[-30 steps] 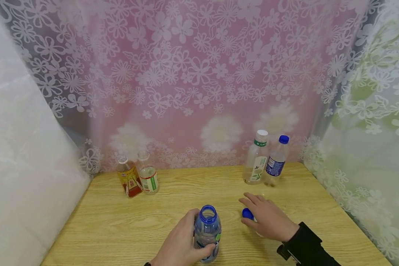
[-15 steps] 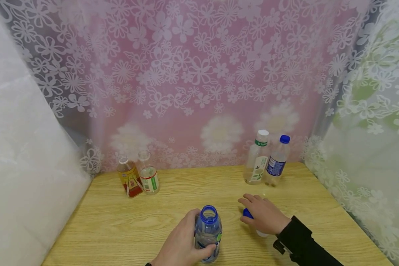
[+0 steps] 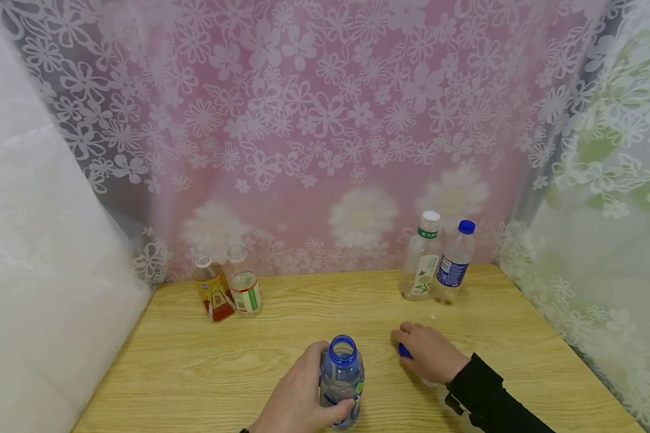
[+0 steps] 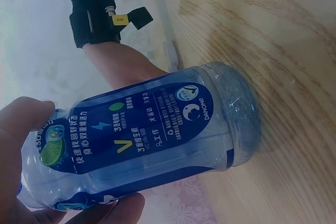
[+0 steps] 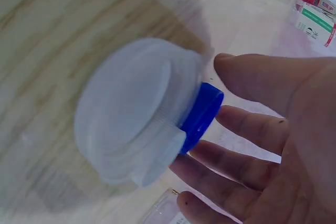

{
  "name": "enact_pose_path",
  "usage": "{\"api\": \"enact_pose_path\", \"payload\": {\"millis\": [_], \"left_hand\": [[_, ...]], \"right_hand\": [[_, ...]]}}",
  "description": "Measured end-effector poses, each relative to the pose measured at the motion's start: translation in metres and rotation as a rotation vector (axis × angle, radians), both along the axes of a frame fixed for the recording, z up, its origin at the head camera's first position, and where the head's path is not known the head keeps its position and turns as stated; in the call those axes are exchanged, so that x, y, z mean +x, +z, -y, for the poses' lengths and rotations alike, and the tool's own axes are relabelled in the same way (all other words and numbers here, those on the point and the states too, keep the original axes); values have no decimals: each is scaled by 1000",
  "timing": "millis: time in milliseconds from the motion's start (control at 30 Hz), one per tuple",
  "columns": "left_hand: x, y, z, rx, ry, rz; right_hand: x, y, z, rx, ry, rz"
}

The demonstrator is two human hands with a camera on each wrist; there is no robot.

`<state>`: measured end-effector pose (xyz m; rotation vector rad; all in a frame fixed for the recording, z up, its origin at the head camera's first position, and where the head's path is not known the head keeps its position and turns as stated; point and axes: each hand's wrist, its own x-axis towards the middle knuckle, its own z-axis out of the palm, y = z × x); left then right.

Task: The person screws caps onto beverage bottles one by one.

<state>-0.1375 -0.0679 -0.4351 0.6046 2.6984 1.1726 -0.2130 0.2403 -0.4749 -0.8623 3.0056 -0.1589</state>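
Note:
My left hand [image 3: 303,388] grips a clear blue plastic bottle [image 3: 342,379] around its side, upright with its mouth uncapped. Its dark-blue label [image 4: 131,124] faces the left wrist view. My right hand [image 3: 433,353] reaches over a blue bottle cap [image 5: 202,116]. In the right wrist view the thumb stands a little apart from this cap, while the loosely bent fingers lie right at its far side. A whitish round lid-like piece [image 5: 131,114] is right beside the cap, nearer the wrist; the hand mostly hides both in the head view.
On the wooden table [image 3: 325,300], an amber-and-yellow bottle [image 3: 215,291] and a clear bottle [image 3: 245,291] stand back left. Back right are a white-capped bottle [image 3: 421,264] and a blue-capped bottle [image 3: 455,264]. A floral curtain [image 3: 330,150] hangs behind.
The right hand's fingers have bent down and drawn in over the blue cap, hiding more of it. The left hand and the bottle keep nearly the same place.

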Motion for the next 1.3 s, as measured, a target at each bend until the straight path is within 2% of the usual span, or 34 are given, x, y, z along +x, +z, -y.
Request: {"api": "enact_pose_path", "payload": {"millis": [433, 767, 1000, 1200, 1300], "left_hand": [[1, -1, 0, -14, 4, -32], [3, 0, 0, -15, 7, -27], [4, 0, -1, -15, 12, -17], [4, 0, -1, -6, 16, -6], [4, 0, -1, 2, 20, 16]], "right_hand": [[-3, -8, 0, -21, 20, 3], [3, 0, 1, -42, 49, 39], [8, 11, 7, -52, 54, -2], [19, 34, 17, -91, 34, 23], [26, 45, 21, -91, 37, 0]]}}
